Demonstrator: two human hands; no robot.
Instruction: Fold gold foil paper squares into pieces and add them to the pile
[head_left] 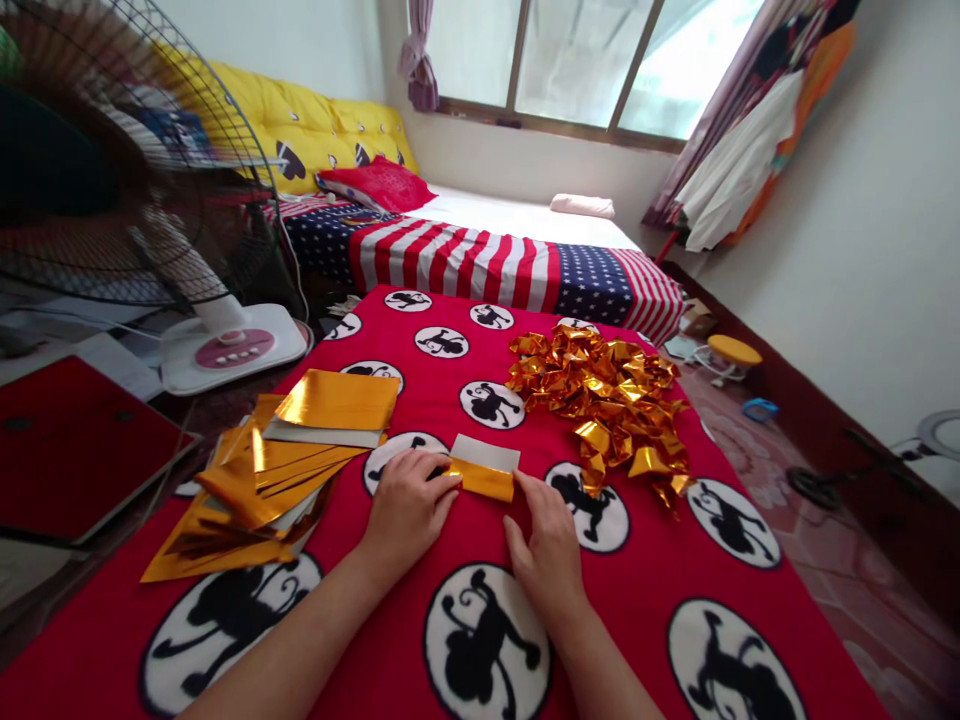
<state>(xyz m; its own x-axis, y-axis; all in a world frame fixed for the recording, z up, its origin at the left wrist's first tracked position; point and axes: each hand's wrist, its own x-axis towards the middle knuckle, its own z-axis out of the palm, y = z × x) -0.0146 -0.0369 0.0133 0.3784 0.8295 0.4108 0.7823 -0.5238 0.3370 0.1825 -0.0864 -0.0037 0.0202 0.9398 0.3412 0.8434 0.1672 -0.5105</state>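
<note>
Desk [375,650]: red cloth [645,585], monkey prints [476,650]
Right hand [553,540]: thumb and forefinger apart, forefinger touching the right end of the sheet [484,481]
Left hand [405,508]: fingers bunched on its left end; cannot tell whether pinching
Sheet: gold and grey, part-folded, on the cloth
Stack [330,405]: gold sheets, left
Heap [596,385]: crumpled gold pieces, right
Bed [495,212]: beyond, striped cover [469,260]

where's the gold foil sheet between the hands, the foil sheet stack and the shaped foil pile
Gold foil sheet [484,480], head view: on its gold strip
Foil sheet stack [289,463], head view: on a middle sheet
Shaped foil pile [596,388], head view: near its centre
</note>
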